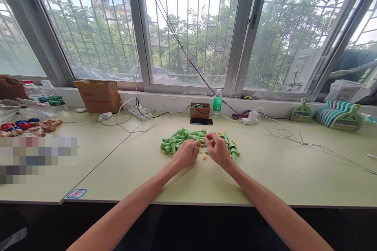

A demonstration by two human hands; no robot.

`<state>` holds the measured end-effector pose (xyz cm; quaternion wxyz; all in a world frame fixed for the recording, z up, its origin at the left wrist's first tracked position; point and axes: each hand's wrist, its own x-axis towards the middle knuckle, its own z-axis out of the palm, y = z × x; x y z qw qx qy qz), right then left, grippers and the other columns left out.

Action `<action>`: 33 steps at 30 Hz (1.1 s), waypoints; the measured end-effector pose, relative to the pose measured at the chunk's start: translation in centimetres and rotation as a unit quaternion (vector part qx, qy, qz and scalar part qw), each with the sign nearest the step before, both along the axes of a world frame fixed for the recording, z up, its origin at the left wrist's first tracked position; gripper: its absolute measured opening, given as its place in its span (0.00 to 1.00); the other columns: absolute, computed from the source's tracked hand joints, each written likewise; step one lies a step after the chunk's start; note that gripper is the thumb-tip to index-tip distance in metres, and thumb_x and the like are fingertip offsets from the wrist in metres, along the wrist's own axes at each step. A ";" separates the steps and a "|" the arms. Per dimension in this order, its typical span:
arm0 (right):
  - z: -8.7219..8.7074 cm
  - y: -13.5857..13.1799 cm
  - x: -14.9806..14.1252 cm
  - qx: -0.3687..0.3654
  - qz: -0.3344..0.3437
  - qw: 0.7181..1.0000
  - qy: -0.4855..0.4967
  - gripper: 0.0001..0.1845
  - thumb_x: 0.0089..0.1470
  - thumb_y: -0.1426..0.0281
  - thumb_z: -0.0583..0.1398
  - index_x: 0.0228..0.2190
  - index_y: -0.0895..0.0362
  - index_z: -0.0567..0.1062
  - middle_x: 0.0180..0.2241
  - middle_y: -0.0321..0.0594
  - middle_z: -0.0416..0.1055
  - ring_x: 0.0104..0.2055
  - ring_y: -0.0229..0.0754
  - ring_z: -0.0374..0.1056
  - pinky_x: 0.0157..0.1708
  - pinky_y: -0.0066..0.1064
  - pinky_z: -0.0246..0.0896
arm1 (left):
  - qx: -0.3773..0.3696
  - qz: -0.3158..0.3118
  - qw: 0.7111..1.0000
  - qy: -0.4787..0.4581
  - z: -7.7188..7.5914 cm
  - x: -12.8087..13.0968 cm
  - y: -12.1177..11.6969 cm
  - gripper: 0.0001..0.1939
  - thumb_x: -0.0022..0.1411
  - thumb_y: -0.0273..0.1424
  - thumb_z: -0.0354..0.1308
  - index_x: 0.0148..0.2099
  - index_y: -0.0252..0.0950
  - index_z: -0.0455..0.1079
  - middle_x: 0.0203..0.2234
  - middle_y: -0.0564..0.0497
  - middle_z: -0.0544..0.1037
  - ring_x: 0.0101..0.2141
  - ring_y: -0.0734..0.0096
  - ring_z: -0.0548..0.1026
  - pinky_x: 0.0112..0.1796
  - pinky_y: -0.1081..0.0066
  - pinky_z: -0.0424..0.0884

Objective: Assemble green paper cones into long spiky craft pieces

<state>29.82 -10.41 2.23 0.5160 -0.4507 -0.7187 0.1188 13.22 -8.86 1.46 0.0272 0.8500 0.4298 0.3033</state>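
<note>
My left hand (187,153) rests at the near side of a heap of green plastic tapered pieces (173,144), some with ridged, cap-like ends. Its fingers are curled in, and what they grip is hidden. Close by on the right, my right hand (218,149) has thumb and fingertips pinched together; anything between them is too small to name. Beyond its outer side lie more green cone-shaped pieces (233,152), mixed with yellow bits. A small yellow piece (205,157) lies on the table between the hands. Both hands hide part of the heap.
Behind the heap are a black phone (201,121), a small cardboard box (200,111) and a water bottle (217,104). White cables (294,141) trail across the right side. A larger carton (98,96) stands back left; green dustpan-like items (344,115) stand at right.
</note>
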 end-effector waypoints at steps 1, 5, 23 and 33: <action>0.0 0.0 0.0 0.000 -0.001 1.000 -0.002 0.12 0.61 0.64 0.51 0.31 0.56 0.70 0.29 0.39 0.72 0.21 0.35 0.61 0.23 0.27 0.54 | -0.001 0.005 1.000 -0.003 0.0 0.0 0.0 0.13 0.63 0.26 0.46 0.36 0.36 0.72 0.27 0.49 0.73 0.30 0.67 0.70 0.32 0.71 0.63; -0.1 0.2 0.1 0.000 -0.004 1.000 -0.012 0.12 0.61 0.65 0.51 0.30 0.56 0.69 0.28 0.38 0.71 0.21 0.36 0.61 0.24 0.27 0.54 | -0.004 0.019 1.000 -0.016 0.2 0.0 -0.1 0.13 0.64 0.28 0.46 0.36 0.36 0.72 0.27 0.49 0.72 0.28 0.69 0.69 0.31 0.71 0.62; -0.7 0.7 0.2 -0.009 -0.012 0.999 -0.045 0.11 0.59 0.67 0.51 0.27 0.56 0.67 0.24 0.36 0.69 0.21 0.36 0.60 0.24 0.27 0.54 | 0.001 0.081 0.996 -0.048 0.8 0.0 -0.2 0.09 0.63 0.28 0.47 0.37 0.36 0.70 0.26 0.50 0.71 0.28 0.69 0.70 0.32 0.71 0.62; -0.9 0.7 0.2 -0.018 0.006 0.998 -0.057 0.10 0.58 0.68 0.51 0.26 0.56 0.67 0.22 0.36 0.68 0.22 0.37 0.61 0.25 0.27 0.53 | 0.003 0.081 0.996 -0.045 0.8 0.0 -0.3 0.09 0.63 0.28 0.47 0.37 0.36 0.69 0.26 0.51 0.72 0.27 0.69 0.70 0.31 0.71 0.61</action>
